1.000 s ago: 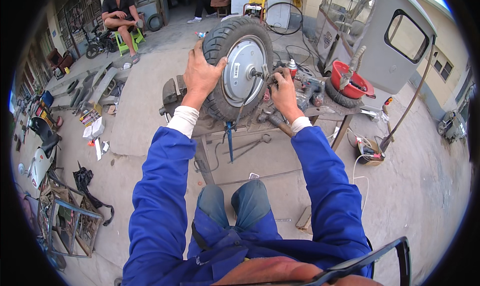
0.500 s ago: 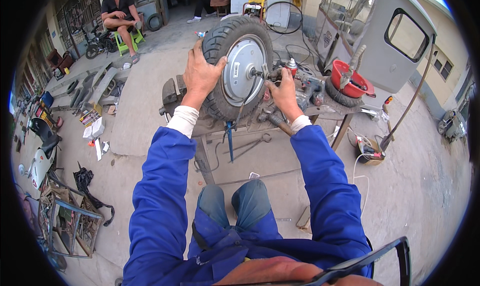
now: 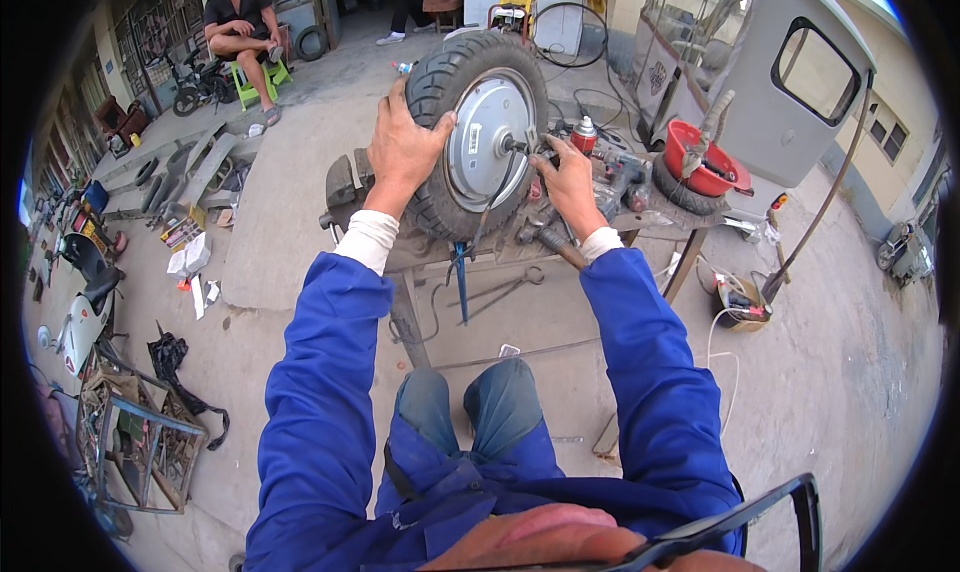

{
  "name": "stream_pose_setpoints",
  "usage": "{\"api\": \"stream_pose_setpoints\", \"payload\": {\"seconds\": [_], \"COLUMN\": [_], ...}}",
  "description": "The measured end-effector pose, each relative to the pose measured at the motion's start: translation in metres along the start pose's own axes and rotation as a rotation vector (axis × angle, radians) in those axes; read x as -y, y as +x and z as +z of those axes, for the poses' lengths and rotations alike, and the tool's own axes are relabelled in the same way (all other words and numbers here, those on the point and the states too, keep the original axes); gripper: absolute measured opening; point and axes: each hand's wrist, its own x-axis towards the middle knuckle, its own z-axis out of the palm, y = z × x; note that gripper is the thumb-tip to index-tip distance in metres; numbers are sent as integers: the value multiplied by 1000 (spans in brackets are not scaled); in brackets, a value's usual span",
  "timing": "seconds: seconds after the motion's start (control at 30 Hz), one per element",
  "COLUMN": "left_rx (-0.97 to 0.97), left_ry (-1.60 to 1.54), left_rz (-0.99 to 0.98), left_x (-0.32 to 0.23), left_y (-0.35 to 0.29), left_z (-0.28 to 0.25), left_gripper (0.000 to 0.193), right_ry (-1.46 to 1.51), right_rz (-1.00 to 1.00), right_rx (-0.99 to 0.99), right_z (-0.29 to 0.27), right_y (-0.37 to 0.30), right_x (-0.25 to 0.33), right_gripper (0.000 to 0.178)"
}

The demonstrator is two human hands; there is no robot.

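A motor wheel (image 3: 487,142) stands upright on the workbench, with a black treaded tire (image 3: 437,92) around a silver hub. My left hand (image 3: 408,144) grips the tire's left side, fingers over the tread and thumb against the sidewall. At the hub's axle (image 3: 508,145), a cable hangs down across the wheel's face. My right hand (image 3: 570,177) is just right of the axle, fingers pinched on a small fork-ended metal tool (image 3: 532,138), which they partly hide. A hammer (image 3: 555,240) lies below that hand.
Right of the wheel are a red spray can (image 3: 583,135), a power drill (image 3: 628,180) and a red basin (image 3: 700,162) resting on a small tire. A bench vise (image 3: 345,187) stands left. Tongs (image 3: 505,292) lie underneath. A seated person (image 3: 240,32) is far left.
My right hand has shifted slightly left and up toward the axle, its fingers closer to the hub. My left hand and the wheel stay in nearly the same place.
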Motion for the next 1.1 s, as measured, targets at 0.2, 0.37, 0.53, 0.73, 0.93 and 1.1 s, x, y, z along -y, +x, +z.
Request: {"api": "stream_pose_setpoints", "payload": {"seconds": [0.2, 0.37, 0.53, 0.73, 0.93, 1.1], "left_rx": [-9, 11, -10, -41, -54, -59], "left_ry": [11, 0, -4, 8, 23, 54], "left_rz": [-4, -22, 0, 37, 54, 61], "left_x": [3, -1, 0, 3, 14, 18], "left_y": [0, 0, 2, 4, 4, 3], "left_z": [1, -1, 4, 5, 8, 11], "left_gripper": [94, 95, 94, 96, 99, 101], "right_ry": [-66, -105, -76, -56, -109, -267], "right_rz": [121, 42, 35, 117, 32, -135], "right_rx": [148, 100, -49, -25, 241, 682], "right_z": [-2, 1, 3, -15, -59, -41], "right_y": [6, 7, -1, -2, -23, -71], "right_x": [18, 8, 2, 7, 13, -1], "right_gripper": [42, 43, 45, 44, 36, 19]}}
